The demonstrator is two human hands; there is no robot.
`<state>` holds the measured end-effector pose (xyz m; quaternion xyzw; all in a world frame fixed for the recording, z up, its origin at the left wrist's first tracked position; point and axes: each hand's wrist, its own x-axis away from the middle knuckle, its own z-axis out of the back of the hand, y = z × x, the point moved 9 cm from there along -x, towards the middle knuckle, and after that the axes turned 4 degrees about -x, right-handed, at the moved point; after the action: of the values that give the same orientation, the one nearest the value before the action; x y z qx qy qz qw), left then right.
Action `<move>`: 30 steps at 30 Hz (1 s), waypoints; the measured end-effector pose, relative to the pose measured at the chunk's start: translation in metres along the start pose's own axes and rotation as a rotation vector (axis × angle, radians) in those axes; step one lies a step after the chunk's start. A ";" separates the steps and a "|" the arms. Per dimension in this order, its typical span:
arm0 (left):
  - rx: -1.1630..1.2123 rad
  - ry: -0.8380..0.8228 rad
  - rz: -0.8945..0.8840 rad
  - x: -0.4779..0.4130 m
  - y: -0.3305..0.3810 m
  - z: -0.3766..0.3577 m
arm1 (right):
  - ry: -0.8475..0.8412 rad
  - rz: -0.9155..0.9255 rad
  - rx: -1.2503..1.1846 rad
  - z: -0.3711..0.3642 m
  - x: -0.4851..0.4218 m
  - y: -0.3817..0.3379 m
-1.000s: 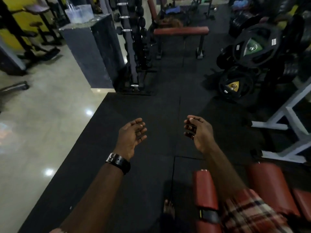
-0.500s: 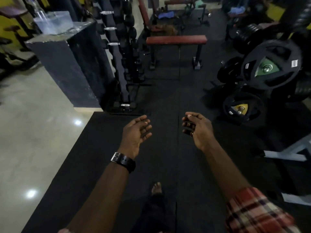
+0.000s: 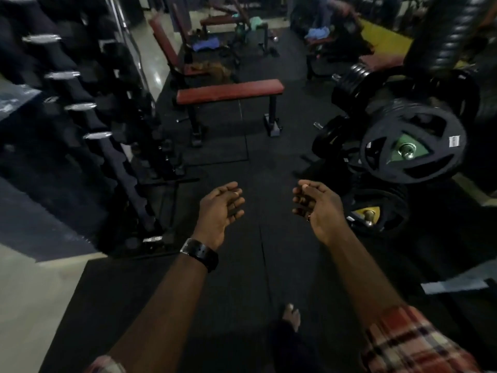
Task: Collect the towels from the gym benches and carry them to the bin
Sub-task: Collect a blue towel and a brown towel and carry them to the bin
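We hold both arms out over a floor of black rubber matting [image 3: 228, 292], its seams running away from us, which gives way at the left edge to pale, glossy tile [image 3: 29, 313]. Our left hand [image 3: 220, 208], with a dark watch [image 3: 200, 254] on its wrist, and our right hand [image 3: 318, 207] hang side by side but apart, palms turned inward, fingers loosely curled and holding nothing. One bare foot [image 3: 291, 316] stands on the mat below them. Straight ahead a flat red bench [image 3: 230, 91] stands crosswise, its pad bare. A tall dumbbell rack [image 3: 88, 117] lines the left side, and black weight plates [image 3: 411, 146] are stacked on the right. The towels lie well beyond the hands, at the far end of the dim room: a blue towel [image 3: 205, 44] beside a tilted red bench, a greenish towel [image 3: 255, 22] on the frame behind it, and a light blue towel [image 3: 318, 32] farther right (all three are blurred, so their folds cannot be made out).
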<state>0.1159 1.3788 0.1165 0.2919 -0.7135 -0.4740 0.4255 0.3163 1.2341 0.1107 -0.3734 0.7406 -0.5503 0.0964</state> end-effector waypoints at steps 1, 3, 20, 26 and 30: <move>-0.013 -0.006 -0.002 -0.027 0.007 -0.011 | 0.008 0.004 0.002 -0.001 -0.027 -0.004; -0.022 -0.010 0.002 -0.080 0.021 -0.034 | 0.019 0.004 -0.004 -0.003 -0.085 -0.016; 0.073 0.067 0.001 -0.518 0.141 -0.192 | 0.037 0.018 0.022 -0.056 -0.564 -0.133; 0.090 0.035 0.002 -0.702 0.181 -0.251 | 0.077 0.034 0.028 -0.072 -0.742 -0.176; 0.041 -0.015 0.020 -0.826 0.225 -0.311 | 0.135 0.069 -0.009 -0.078 -0.856 -0.227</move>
<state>0.7741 2.0084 0.1098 0.2898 -0.7292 -0.4570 0.4188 0.9754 1.8301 0.1117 -0.3104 0.7603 -0.5671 0.0635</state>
